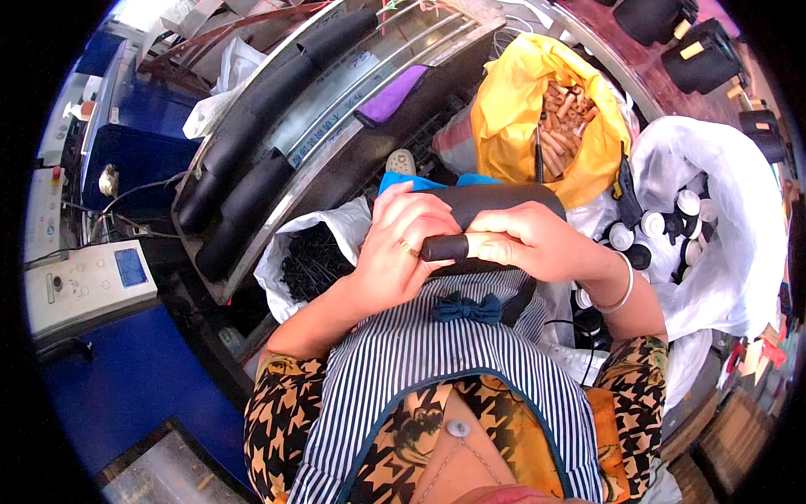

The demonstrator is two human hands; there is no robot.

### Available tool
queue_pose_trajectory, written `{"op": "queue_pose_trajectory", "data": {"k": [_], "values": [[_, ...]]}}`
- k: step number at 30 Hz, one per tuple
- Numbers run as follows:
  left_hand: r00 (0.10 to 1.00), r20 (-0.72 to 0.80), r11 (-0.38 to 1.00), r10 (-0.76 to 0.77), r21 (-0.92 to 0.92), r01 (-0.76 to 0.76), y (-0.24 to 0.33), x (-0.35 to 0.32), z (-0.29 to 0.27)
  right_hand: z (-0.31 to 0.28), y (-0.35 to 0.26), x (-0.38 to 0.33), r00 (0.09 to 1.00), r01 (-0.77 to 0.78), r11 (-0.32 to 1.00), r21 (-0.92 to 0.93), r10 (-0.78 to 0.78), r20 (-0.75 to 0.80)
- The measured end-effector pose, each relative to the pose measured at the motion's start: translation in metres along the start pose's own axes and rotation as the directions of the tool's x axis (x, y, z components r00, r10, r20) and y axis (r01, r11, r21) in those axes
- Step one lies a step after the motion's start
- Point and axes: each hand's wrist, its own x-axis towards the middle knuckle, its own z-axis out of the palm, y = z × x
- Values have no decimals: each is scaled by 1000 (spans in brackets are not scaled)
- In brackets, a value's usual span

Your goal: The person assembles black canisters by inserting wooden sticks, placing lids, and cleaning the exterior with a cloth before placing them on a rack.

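My left hand (395, 252) and my right hand (525, 244) meet over my lap, both gripping a short pale wooden handle with a black rubber sleeve (445, 247) on its left end. My left fingers wrap the black sleeve; my right fingers close around the pale part. Under my hands lies a dark flat pad (495, 202) on a blue cloth. I wear a ring on the left hand and a bangle on the right wrist.
A yellow bag of pale wooden handles (571, 109) stands ahead. A white bag of black-and-white caps (672, 227) is at right, a white bag of black pieces (315, 256) at left. Long black foam-covered rails (277, 101) and a blue machine with control box (88, 281) fill the left.
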Motion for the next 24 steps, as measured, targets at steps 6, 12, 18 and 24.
{"op": "queue_pose_trajectory", "data": {"k": [6,12,18,24], "values": [[998,-11,998,-67,-21,67,-19,-6,3,25,2,8,949,45,915,-402,-165,-270],[976,-157,988,-152,-14,152,-15,-22,-2,22,3,11,866,-12,999,-48,-13,-501],[989,71,990,-133,-35,136,-13,-4,-8,43,12,29,868,198,922,-334,-323,-377],[974,-39,964,-225,136,228,-24,-14,-2,71,65,-14,563,-113,827,-550,-403,-722]]}}
